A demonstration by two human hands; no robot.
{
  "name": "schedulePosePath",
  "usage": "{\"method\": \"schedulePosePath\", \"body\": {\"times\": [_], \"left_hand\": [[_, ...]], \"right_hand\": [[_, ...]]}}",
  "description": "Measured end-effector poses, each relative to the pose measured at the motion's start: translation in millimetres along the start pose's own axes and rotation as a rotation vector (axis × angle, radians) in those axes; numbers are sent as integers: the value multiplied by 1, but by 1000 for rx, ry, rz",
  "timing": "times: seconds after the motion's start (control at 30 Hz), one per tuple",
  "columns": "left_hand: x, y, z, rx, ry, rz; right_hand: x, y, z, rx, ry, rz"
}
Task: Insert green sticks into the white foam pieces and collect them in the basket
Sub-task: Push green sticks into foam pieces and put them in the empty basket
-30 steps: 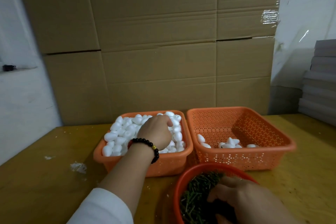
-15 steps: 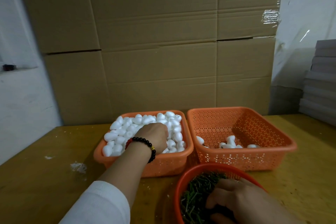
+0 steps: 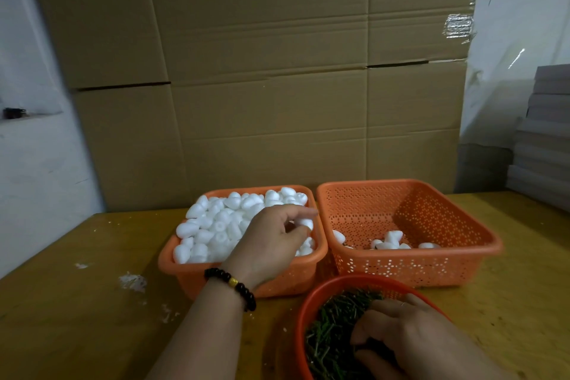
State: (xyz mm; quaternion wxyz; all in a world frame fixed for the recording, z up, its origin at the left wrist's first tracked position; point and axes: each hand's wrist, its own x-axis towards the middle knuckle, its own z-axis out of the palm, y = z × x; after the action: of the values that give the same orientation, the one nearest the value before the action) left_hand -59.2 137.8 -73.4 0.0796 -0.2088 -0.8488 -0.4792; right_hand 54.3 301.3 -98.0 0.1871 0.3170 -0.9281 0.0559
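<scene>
An orange basket (image 3: 197,275) on the left is heaped with white foam pieces (image 3: 216,222). My left hand (image 3: 271,244), with a dark bead bracelet on the wrist, hovers over its right side and pinches one white foam piece (image 3: 305,223) between thumb and fingers. A second orange basket (image 3: 431,262) to the right holds several foam pieces (image 3: 391,241) on its floor. Near the bottom edge, a round red bowl (image 3: 311,302) is full of green sticks (image 3: 333,327). My right hand (image 3: 410,339) reaches into the bowl with curled fingers among the sticks; what it holds is hidden.
Everything stands on a yellow wooden table (image 3: 77,318) with white foam crumbs (image 3: 132,281) at the left. Tall cardboard boxes (image 3: 262,71) form a wall right behind the baskets. Grey stacked sheets (image 3: 546,139) rise at the far right.
My left hand has drawn back toward the right rim of the left basket and lifted, now pinching one foam piece. My right hand has stayed in the stick bowl, shifting slightly.
</scene>
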Motion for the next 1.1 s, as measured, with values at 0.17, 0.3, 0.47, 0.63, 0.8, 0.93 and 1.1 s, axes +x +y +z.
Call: {"method": "schedulePosePath", "body": {"times": [0.17, 0.3, 0.47, 0.63, 0.8, 0.93, 1.1], "left_hand": [[-11, 18, 12, -621, -185, -131], [-14, 29, 15, -914, -258, -222], [-14, 33, 18, -1130, -271, -304], [-16, 33, 25, -1295, -248, -393], [-19, 33, 24, -1410, -312, -479], [-19, 33, 24, -1500, -319, -544], [-18, 31, 27, -1500, -312, -598]], "right_hand": [[-19, 24, 2, 33, 7, 136], [-19, 31, 2, 141, 30, 159], [-20, 35, 9, 182, -4, 164], [-23, 33, 7, 179, 136, 128], [-25, 37, 9, 280, 292, 109], [-27, 39, 13, 325, 424, 126], [-25, 38, 13, 349, 603, 162]]}}
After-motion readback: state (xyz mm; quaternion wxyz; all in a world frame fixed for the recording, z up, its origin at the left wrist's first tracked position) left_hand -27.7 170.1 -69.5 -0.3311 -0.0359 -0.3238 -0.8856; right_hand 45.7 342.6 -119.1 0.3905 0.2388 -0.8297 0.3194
